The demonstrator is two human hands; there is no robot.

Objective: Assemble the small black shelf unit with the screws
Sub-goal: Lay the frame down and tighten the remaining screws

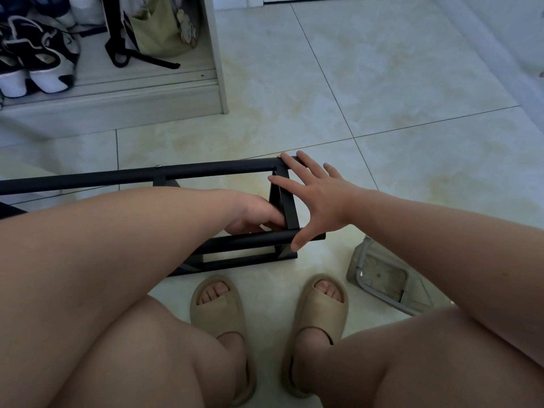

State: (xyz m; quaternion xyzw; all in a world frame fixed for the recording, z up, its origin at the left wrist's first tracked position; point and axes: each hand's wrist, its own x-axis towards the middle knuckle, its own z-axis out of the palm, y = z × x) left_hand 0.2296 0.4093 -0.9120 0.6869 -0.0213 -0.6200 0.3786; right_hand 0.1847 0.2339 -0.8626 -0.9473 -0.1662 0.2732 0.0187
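Black metal shelf (206,172) lies on the tiled floor (382,83) at the centre of the frame, its long bars running off the left edge. The right hand (323,198) spreads wide open over the shelf's right end, with fingertips on the far bar's corner beside a screw (278,156) and the thumb on the near bar. The left hand (250,212) reaches inside the shelf from the left, fingers curled against the end upright; whether it grips anything I cannot tell. Beige slippers (217,307) sit just below the shelf, a grey plastic piece (379,275) lies lower right, and a cabinet (219,69) with shoes (44,63) stands upper left.
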